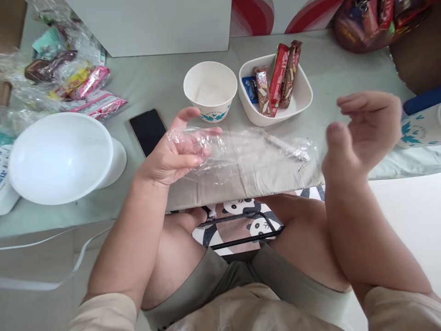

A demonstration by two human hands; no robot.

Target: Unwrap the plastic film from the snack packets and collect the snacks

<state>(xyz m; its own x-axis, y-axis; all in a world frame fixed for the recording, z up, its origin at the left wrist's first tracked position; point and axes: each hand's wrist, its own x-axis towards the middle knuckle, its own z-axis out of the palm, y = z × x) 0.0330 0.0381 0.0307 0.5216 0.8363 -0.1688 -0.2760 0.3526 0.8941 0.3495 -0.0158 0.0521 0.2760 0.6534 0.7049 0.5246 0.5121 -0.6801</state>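
A sheet of clear plastic wrap [251, 154] stretches over the table's front edge between my two hands. My left hand [179, 149] is palm up with its fingers curled on the wrap's left end. My right hand [361, 131] hovers at the wrap's right end with its fingers half curled, and the film seems to run towards it. Whether it grips the film does not show. Behind the wrap stand an empty white paper cup [210, 90] with a teal pattern and a white bowl [303, 99] holding several wrapped chocolate bars [277, 80].
A black phone [148, 131] lies left of my left hand. A large white bowl [60, 156] stands at the left, snack packets in plastic [69, 78] behind it. A white box [155, 25] is at the back, a patterned cup [422, 126] at the right edge.
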